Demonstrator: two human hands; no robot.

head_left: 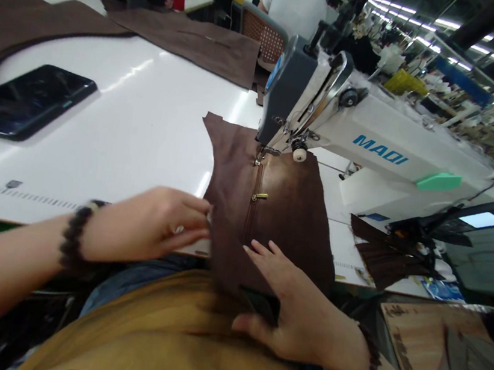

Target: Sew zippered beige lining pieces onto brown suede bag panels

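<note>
A brown fabric piece lies under the needle area of a white sewing machine and hangs over the table's front edge. A zipper with a gold pull runs down its middle. My left hand pinches the fabric's left edge between thumb and fingers. Fingers spread, my right hand rests on the lower part of the fabric; a dark flat object shows between its thumb and fingers, too unclear to name.
A black tablet-like device lies on the white table at left. Brown fabric pieces line the far side. More dark cloth lies right of the machine. A person sits beyond.
</note>
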